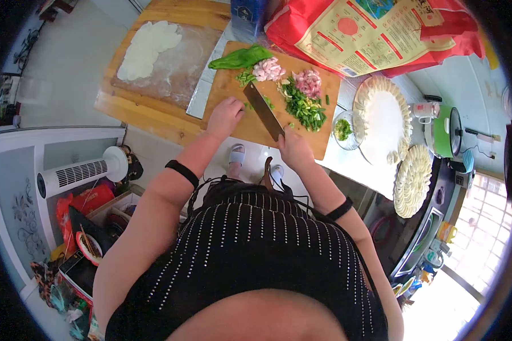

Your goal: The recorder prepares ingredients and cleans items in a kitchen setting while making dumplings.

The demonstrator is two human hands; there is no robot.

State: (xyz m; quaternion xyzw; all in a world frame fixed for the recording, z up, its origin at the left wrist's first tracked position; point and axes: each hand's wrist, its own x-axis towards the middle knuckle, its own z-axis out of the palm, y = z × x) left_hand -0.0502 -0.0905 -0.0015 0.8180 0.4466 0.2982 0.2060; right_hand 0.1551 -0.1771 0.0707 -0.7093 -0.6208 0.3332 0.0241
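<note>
My right hand [296,147] grips the handle of a cleaver [264,111], whose broad blade lies diagonally over the wooden cutting board [228,91]. My left hand [227,116] is at the board's left side with its fingers curled. Small green bits are by its fingertips, and whether it holds any is hidden. Beyond the blade lie a green pepper [241,57], chopped green pieces [245,77] and diced pale, fatty meat [269,69]. Right of the blade are diced pinker meat [307,83] and a heap of chopped green vegetable [305,108].
A glass bowl [349,140] with chopped greens stands right of the board. Dumplings ring a round tray [382,115]; more dumplings [413,183] fill another. At left, dough wrappers [147,49] lie on a floured board [183,64]. A red printed bag [367,34] stands behind.
</note>
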